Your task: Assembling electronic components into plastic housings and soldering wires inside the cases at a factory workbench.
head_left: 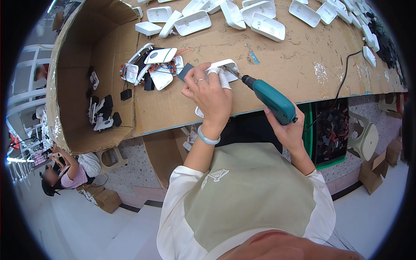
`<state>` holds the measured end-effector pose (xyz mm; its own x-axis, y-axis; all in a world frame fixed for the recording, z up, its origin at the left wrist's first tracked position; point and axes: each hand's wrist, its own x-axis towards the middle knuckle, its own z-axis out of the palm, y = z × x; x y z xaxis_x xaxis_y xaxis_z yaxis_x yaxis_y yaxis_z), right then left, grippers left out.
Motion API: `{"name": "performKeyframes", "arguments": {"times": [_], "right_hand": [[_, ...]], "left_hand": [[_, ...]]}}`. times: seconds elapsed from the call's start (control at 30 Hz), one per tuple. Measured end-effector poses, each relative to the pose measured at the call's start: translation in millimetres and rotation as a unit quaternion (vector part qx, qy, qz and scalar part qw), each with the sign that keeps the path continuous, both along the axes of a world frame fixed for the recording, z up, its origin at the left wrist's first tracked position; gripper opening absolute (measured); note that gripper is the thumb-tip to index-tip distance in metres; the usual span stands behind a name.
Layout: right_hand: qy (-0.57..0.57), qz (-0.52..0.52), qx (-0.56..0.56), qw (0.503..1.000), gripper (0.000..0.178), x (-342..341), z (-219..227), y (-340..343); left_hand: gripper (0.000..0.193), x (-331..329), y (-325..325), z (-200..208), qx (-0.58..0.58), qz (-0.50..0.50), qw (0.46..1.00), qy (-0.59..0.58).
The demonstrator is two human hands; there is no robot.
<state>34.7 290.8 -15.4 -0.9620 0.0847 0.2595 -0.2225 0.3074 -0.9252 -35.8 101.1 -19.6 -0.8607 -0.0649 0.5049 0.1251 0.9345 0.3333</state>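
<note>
The left hand (208, 94) has its grip closed on a white housing (232, 65) toward the near edge of the table (294, 65), a dark flat piece (184, 72) at its ten-o'clock side, while the right hand's (289, 131) grip is wrapped round a teal power screwdriver (273, 100), its tip at the housing and aimed toward ten o'clock. From the housing, white shells (193, 23) lie between eleven and two o'clock, with a parts cluster (161, 78) at nine and a cardboard box (73, 65) beyond.
</note>
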Motion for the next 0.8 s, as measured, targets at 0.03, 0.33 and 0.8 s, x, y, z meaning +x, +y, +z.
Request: {"name": "performKeyframes", "arguments": {"times": [0.03,0.33,0.8], "right_hand": [[0.001,0.001,-0.001,1.000,0.015,0.0,-1.9,-0.2],[-0.036,0.013,0.030,0.999,0.017,1.7,1.2,4.0],[-0.042,-0.028,-0.028,0.998,0.016,24.1,11.5,11.8]], "left_hand": [[0.010,0.5,0.0,0.5,0.001,-0.001,1.000,-0.002],[0.010,-0.8,-0.6,-1.7,0.005,0.002,1.000,0.003],[0.010,-1.0,-0.9,0.1,0.003,-0.003,1.000,0.001]]}}
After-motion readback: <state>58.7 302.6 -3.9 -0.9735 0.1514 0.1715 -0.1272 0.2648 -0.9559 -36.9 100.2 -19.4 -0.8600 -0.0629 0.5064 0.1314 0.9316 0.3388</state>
